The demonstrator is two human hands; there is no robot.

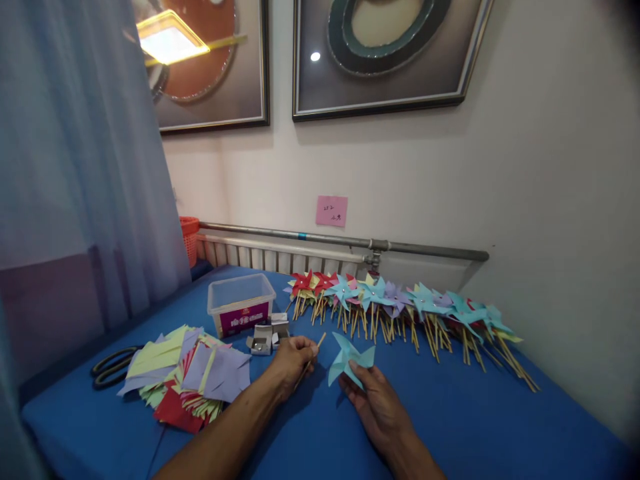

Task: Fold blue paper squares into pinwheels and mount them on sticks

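My left hand (291, 365) is closed around a thin wooden stick (321, 340), whose tip points up and to the right. A light-blue paper pinwheel (345, 359) is pinched between the thumb and fingers of my right hand (373, 400). The stick and the pinwheel are apart, with a small gap between them. Just behind my left hand stand small grey cardboard boxes (261, 340), one of them open with small shiny pieces inside. Left of my left forearm lies a heap of cut paper sheets (220, 370) in purple, yellow, green and red.
Finished-looking pinwheels on sticks (375, 293) lie in a long row along the back right. A clear plastic tub (243, 303) stands behind the boxes. Black-handled scissors (113, 367) rest at the left, near a blue curtain (100, 167). A metal pipe (340, 239) runs along the wall.
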